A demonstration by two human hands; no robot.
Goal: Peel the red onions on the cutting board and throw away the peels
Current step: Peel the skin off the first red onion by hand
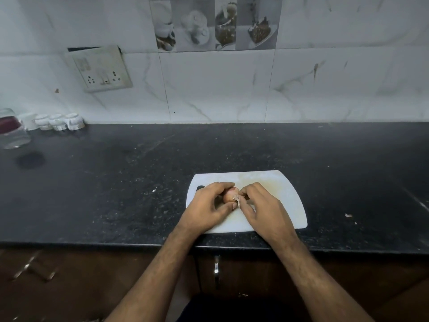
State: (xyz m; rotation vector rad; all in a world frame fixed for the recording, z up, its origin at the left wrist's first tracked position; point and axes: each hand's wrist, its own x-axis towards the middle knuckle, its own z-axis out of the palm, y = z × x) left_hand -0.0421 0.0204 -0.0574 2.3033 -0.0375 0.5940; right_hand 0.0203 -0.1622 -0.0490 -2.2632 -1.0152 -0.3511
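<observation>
A small red onion [229,195] is held just above the white cutting board [278,189], which lies near the front edge of the black counter. My left hand [206,205] grips the onion from the left, fingers curled over its top and thumb under it. My right hand [260,205] comes in from the right and pinches a pale strip of peel [236,199] at the onion's near end. Most of the onion is hidden between the two hands. No other onion shows on the board.
The black stone counter [116,182] stretches left and right of the board, with small peel scraps [348,215] on its right. Several white cups [58,122] and a glass jar [12,130] stand at the back left. Below the counter edge is a cabinet handle [216,268].
</observation>
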